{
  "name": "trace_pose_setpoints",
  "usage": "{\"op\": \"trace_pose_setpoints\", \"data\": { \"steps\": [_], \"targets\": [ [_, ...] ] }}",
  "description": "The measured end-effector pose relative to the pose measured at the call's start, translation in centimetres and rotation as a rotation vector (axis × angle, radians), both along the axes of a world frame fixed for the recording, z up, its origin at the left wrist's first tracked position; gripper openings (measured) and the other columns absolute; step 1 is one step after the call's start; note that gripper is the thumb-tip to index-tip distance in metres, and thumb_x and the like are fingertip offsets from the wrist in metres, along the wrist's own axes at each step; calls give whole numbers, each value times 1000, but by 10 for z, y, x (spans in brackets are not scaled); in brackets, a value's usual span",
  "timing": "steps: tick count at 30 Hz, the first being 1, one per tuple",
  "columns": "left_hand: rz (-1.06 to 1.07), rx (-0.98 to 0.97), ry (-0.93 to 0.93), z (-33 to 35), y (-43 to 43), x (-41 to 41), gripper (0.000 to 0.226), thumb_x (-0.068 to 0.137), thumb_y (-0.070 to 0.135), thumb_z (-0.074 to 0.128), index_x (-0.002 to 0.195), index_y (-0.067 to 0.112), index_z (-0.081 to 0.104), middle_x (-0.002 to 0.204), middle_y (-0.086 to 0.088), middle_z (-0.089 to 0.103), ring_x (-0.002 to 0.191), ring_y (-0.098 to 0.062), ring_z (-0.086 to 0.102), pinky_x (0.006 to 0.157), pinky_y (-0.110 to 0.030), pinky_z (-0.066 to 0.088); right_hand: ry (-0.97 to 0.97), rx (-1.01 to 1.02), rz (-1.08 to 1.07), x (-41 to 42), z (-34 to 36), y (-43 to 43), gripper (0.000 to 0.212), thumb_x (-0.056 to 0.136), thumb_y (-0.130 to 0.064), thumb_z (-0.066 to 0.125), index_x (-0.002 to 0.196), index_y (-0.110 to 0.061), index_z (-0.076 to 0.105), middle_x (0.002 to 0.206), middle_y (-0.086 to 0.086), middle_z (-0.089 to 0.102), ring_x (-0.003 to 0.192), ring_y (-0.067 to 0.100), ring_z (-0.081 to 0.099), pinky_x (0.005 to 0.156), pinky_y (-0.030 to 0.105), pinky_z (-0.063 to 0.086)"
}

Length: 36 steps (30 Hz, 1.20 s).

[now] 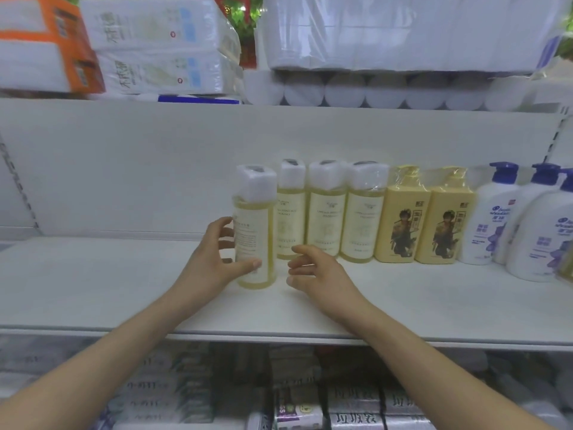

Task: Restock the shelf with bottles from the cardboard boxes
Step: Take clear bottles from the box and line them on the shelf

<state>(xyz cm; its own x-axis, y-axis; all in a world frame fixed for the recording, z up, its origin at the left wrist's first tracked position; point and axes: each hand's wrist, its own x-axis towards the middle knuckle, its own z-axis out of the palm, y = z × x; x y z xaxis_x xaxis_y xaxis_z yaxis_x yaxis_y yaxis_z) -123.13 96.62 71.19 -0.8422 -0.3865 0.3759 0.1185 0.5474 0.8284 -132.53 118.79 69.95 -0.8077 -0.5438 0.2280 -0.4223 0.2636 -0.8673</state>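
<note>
Bottles (255,218): four pale, two yellow.

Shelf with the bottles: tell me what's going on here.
A person is stocking the white shelf. The left hand grips a pale yellow bottle standing on it, just left of three matching bottles. The right hand hovers open beside it, holding nothing. Yellow pump bottles and white pump bottles stand farther right.

Up high I see tissue packs (155,45) at left and paper rolls (384,91) at right; wrapped packs (353,408) lie low, near me.
</note>
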Motion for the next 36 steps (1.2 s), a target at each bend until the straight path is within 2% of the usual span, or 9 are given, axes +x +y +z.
{"op": "trace_pose_setpoints", "data": {
  "steps": [6, 9, 13, 17, 22, 25, 28, 31, 36],
  "targets": [
    [195, -113, 92, 9, 35, -27, 93, 62, 52, 97, 134, 28, 43, 129, 4, 54, 119, -20, 61, 95, -48, 56, 41, -21, -5, 3, 4, -21, 56, 96, -8, 69, 148, -23, 56, 125, -10, 67, 114, 0, 66, 88, 13, 49],
    [216, -132, 44, 7, 22, -31, 90, 67, 49, 97, 137, 30, 43, 129, 10, 59, 114, -15, 64, 92, -44, 56, 50, -12, -14, 2, 3, -24, 54, 96, -10, 70, 146, -23, 57, 125, -9, 67, 113, 2, 66, 87, 11, 49],
    [-24, 72, -35, 6, -10, -27, 91, 71, 39, 99, 144, 31, 45, 130, 18, 67, 110, 5, 68, 97, -33, 60, 47, -8, -21, 2, 2, -21, 50, 97, -12, 71, 143, -25, 58, 122, -8, 66, 110, 1, 66, 76, 4, 47],
    [-23, 111, -38, 1, -36, -23, 89, 74, 40, 97, 148, 30, 48, 132, 15, 71, 122, 0, 66, 106, -32, 54, 58, -14, -32, 1, 7, -13, 46, 97, -13, 71, 140, -26, 60, 121, -9, 67, 109, 1, 66, 79, 7, 47],
    [181, 34, -53, -6, -41, -13, 88, 79, 55, 89, 150, 24, 47, 128, 8, 65, 113, -10, 66, 84, -24, 51, 67, -20, -37, 1, 11, 0, 42, 98, -14, 70, 136, -30, 60, 121, -11, 68, 110, -1, 66, 84, 11, 48],
    [212, 33, -36, -3, -34, -10, 73, 91, 44, 83, 151, 22, 46, 130, 5, 63, 111, -15, 68, 80, -27, 51, 70, -18, -37, 2, 11, 0, 41, 99, -14, 70, 135, -29, 61, 120, -11, 69, 110, 0, 66, 85, 11, 48],
    [274, 34, -25, 4, -15, -15, 61, 102, 25, 69, 154, 20, 40, 140, 1, 61, 115, -20, 67, 93, -37, 54, 72, -11, -35, 3, 10, -4, 40, 99, -14, 69, 135, -29, 61, 119, -11, 69, 108, 0, 66, 83, 10, 48],
    [290, 28, -55, 13, 15, -29, 66, 94, 27, 73, 148, 16, 37, 142, -4, 54, 121, -31, 62, 103, -53, 54, 64, -12, -29, 4, 10, -10, 40, 98, -13, 70, 135, -28, 62, 118, -11, 70, 107, 0, 67, 81, 8, 48],
    [277, 41, -95, 18, 31, -51, 80, 87, 32, 84, 145, 14, 31, 140, -9, 47, 120, -36, 61, 99, -51, 54, 60, -19, -16, 7, 11, -18, 42, 97, -13, 71, 136, -26, 62, 117, -11, 71, 107, 0, 67, 83, 10, 47]
  ]
}}
